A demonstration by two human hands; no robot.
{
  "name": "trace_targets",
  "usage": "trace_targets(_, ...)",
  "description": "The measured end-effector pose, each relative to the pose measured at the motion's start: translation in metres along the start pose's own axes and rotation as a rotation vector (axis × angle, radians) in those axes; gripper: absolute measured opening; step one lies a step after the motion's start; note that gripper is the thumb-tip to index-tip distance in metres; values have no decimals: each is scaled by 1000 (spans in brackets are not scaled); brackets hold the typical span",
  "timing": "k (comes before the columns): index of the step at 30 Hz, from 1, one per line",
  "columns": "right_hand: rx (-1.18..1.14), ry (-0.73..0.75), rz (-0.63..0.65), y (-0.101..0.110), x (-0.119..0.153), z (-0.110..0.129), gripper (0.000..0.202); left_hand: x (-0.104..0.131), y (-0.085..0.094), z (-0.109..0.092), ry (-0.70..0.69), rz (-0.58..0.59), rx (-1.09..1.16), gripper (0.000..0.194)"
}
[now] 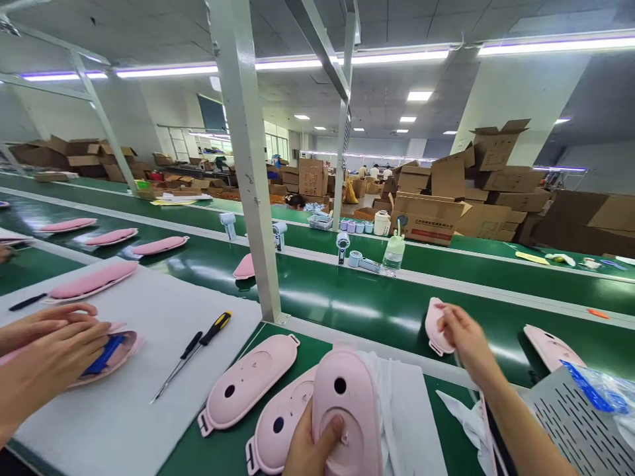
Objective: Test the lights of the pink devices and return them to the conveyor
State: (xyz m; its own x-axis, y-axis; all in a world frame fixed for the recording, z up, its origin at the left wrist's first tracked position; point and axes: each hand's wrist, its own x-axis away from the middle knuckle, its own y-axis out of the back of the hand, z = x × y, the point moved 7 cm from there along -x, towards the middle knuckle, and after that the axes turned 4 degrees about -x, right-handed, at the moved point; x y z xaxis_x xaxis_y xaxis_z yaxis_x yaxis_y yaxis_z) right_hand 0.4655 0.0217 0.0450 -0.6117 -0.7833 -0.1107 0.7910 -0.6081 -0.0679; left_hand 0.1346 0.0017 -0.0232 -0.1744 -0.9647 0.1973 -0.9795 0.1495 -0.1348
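Observation:
My left hand (317, 441) is wrapped round a pink oval shell (346, 383) with a round black hole near its top, thumb on the front. My right hand (464, 334) reaches out over the green belt, its fingers pinched at the edge of a smaller-looking pink piece (435, 325). Two more pink shells, one further left (258, 373) and one partly behind the held shell (282, 418), lie on the green surface. White cloth or sheets (409, 403) are just right of the held shell.
At left, another person's hands (64, 347) work on a pink piece with a blue part. Screwdrivers (198, 344) lie on a white sheet. A metal post (248, 165) stands ahead. Further pink shells (161, 245), handheld fans (342, 244) and a slotted metal plate (580, 416) are around.

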Motion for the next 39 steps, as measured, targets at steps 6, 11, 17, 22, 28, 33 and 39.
trace_targets(6,269,-36,605,-61,128,5,39,-17,-48,-28,79,256,141,66)
trace_targets(11,399,-47,703,-51,147,7,45,-23,-66,-22,54,410,72,72)
trace_targets(17,666,-22,750,-49,148,-11,38,-29,-67,-13,-51,494,-80,71)
trace_targets(22,635,-96,772,-47,151,-28,31,-21,-64,-12,-58,484,-154,64)
trace_targets(28,534,-214,757,-39,150,-47,39,-18,-67,-14,61,516,-173,68)
trace_targets(33,499,-288,791,-40,152,-51,46,-17,-65,-16,76,478,-224,63)
trace_targets(39,500,-312,772,-35,153,-50,47,-16,-64,-16,58,470,-240,60)
